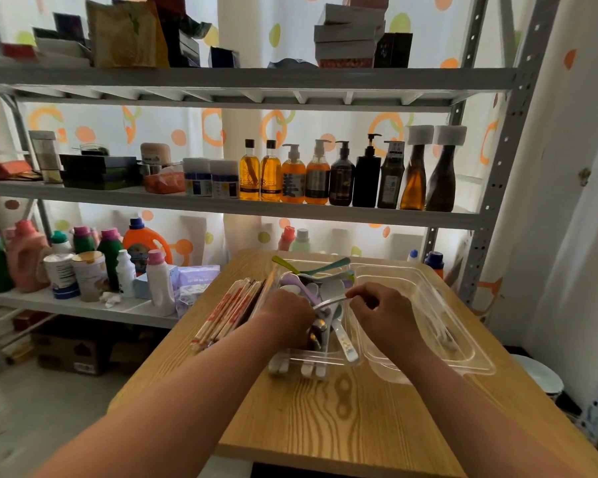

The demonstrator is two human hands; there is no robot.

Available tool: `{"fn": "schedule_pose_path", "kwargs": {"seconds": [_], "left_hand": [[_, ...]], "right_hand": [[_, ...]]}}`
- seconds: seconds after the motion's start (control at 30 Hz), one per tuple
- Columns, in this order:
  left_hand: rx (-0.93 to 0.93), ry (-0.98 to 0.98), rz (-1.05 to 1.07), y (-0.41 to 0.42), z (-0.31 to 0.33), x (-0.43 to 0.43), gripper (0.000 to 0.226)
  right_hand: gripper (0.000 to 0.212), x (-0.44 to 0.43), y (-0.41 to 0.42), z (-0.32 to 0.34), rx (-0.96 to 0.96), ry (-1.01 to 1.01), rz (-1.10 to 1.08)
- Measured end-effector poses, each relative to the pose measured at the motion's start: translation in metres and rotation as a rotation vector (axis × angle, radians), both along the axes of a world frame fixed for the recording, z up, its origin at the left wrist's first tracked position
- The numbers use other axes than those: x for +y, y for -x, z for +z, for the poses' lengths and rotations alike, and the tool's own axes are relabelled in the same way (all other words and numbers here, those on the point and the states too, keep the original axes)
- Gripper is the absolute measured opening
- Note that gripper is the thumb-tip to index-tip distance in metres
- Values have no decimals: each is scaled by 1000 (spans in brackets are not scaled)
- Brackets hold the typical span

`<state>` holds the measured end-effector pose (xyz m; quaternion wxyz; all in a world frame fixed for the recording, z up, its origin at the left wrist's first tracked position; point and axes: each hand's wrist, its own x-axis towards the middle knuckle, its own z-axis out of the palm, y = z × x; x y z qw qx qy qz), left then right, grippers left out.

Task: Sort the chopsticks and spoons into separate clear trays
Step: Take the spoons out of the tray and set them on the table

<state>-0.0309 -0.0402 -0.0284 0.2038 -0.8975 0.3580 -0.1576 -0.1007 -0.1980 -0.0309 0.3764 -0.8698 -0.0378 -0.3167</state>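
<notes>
A clear tray [285, 359] in the middle of the wooden table holds a pile of spoons [320, 282] in white, purple, teal and metal. Wrapped chopsticks [228, 313] lie in a bundle just left of it. A second clear tray [463, 339] stands to the right, with something faint lying inside. My left hand [287, 317] is curled down into the spoon pile; what it holds is hidden. My right hand [380, 307] pinches the handle of a metal spoon [330, 301] over the spoon tray's right side.
The wooden table [342, 408] stands against a grey metal shelf unit [242, 208] stocked with bottles, boxes and detergent jugs. A white wall and a perforated shelf post [497, 188] close off the right side. A white bin [539, 374] sits low at the right.
</notes>
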Motion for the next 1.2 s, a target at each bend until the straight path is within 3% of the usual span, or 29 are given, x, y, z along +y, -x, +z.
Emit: {"fn": "schedule_pose_path", "kwargs": {"seconds": [0.13,0.27,0.4,0.7,0.87,1.0,1.07,1.2], "left_hand": [[-88,2,-5,2,5,2,35],[73,-22,0,2,8,1,35],[-54,-50,-35,-6,-1,0,31],[-201,-42,-427,-13,-9,7,20],[-239,-58,-497,-17,-10,1,56],[-202,-12,-470,-14,-9,-2,30],[-168,14,-443,-14,-9,-2,29],[-41,316,-390,-11,4,2,30]], "right_hand": [[15,1,1,2,0,-13,1],[15,3,3,2,4,-5,-2],[14,1,5,3,3,-8,-5],[13,-1,4,1,-4,1,-20],[14,1,4,1,7,-27,-22],[14,0,6,0,5,-40,-14],[14,-1,7,1,8,-43,-15],[13,-5,9,4,24,-63,-14]]}}
